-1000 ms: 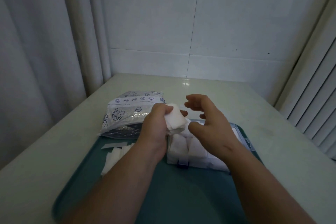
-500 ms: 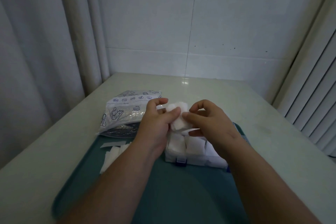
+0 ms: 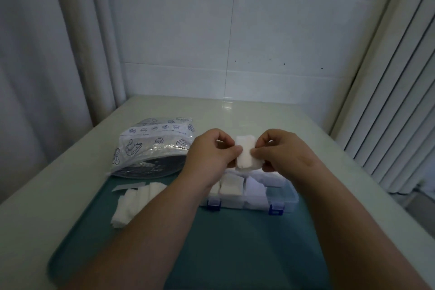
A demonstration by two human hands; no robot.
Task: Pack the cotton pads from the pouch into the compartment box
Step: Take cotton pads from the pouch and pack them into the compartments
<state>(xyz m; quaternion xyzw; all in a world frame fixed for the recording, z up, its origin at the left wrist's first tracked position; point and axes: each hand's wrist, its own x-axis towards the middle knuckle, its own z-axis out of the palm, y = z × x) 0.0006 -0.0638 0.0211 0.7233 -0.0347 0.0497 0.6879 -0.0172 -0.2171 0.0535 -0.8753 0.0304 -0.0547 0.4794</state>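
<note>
A small stack of white cotton pads (image 3: 246,154) is held up between both hands, above the clear compartment box (image 3: 282,199) with blue latches. My left hand (image 3: 209,156) pinches the stack's left edge and my right hand (image 3: 280,155) pinches its right edge. Several of the box's compartments hold white pads; my hands hide its far part. The printed plastic pouch (image 3: 153,148) lies to the left, its mouth facing me. More loose cotton pads (image 3: 134,202) lie in a row in front of the pouch.
The box and loose pads rest on a teal tray (image 3: 235,242) on a pale table (image 3: 47,207). A tiled wall stands behind, a curtain on the left, vertical slats on the right.
My left hand alone gripped the pads a second ago. My right hand has come in and taken the other edge, and the stack now sits flattened between both hands.
</note>
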